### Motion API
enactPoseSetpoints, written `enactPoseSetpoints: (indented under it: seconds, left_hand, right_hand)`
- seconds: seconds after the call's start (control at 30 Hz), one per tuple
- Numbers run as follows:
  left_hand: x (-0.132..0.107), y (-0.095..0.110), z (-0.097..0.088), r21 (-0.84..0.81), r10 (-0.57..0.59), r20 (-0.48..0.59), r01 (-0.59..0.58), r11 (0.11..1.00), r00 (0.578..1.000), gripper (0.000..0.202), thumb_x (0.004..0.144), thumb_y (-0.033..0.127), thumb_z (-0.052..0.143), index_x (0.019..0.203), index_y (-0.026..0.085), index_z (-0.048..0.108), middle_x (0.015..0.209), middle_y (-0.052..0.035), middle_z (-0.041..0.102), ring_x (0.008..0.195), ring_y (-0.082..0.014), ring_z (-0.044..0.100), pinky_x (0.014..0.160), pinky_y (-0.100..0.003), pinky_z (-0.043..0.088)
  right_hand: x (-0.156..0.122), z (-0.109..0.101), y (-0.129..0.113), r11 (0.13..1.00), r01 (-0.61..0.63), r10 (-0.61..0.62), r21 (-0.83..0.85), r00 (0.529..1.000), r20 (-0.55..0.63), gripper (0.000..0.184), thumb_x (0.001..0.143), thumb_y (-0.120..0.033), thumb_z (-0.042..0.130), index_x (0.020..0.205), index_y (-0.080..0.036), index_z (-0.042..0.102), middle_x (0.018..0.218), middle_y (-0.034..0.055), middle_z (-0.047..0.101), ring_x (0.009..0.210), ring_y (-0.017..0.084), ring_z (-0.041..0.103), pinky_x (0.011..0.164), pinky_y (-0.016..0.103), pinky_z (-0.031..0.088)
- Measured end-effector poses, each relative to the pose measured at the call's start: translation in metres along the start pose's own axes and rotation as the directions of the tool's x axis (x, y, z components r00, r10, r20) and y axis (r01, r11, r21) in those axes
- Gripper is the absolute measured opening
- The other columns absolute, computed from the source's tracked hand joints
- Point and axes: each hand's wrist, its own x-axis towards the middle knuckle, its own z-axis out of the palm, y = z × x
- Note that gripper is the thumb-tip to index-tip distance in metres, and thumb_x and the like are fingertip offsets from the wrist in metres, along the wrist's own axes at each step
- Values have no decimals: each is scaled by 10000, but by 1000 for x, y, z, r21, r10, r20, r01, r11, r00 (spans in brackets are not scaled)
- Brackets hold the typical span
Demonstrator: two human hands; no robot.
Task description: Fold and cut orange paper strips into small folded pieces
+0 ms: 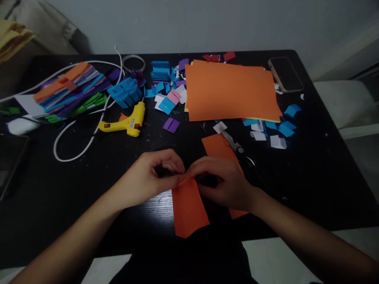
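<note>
Both my hands meet over the near middle of the black table (310, 169). My left hand (154, 175) pinches the top edge of a small orange paper strip (188, 209) that hangs toward me. My right hand (225, 181) pinches the same top edge from the other side, fingers closed. Under my right hand lies another orange paper piece (217, 146). Scissors (233, 144) rest just beyond it.
A stack of large orange sheets (231, 90) lies at the back centre, a phone (286, 74) at the back right. A yellow glue gun (126, 123) with its white cable (74, 154) sits to the left, by piles of folded coloured paper (71, 88) and blue pieces (127, 92).
</note>
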Motion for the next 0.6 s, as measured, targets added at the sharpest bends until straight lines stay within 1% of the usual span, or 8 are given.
enactPoseSetpoints:
  seconds: [0.17,0.3,0.47,0.6]
  left_hand:
    - [-1,2,0,-3,-3,5,3,1000,1000,56,841,178,737,870,161,692,747,11,703,688,-112,642,611,-184,492]
    - [-1,4,-3,13,-3,16,3,1000,1000,64,871,204,702,923,165,703,803,-2,722,730,-126,654,624,-192,492]
    - [-1,4,-5,32,9,59,-11,999,998,58,883,195,689,932,174,711,830,-3,743,754,-131,673,629,-193,498]
    - [-1,5,-3,47,11,72,-15,999,997,33,882,202,705,890,171,711,800,3,742,703,-114,660,593,-185,486]
  right_hand:
    - [1,2,-1,996,82,-84,-46,995,-49,216,866,-36,718,1032,-169,761,1011,91,783,899,175,759,747,286,628]
    - [1,2,-1,985,139,-148,-106,986,-82,200,874,-35,719,1023,-162,758,1010,99,790,932,176,769,783,283,638]
    - [1,1,-2,973,174,-189,-154,978,-87,182,896,-57,715,1027,-177,755,1006,97,793,937,173,777,805,284,651]
    - [0,2,-2,972,183,-199,-149,975,-97,198,893,-49,714,1037,-179,757,1004,92,796,943,172,779,827,291,655]
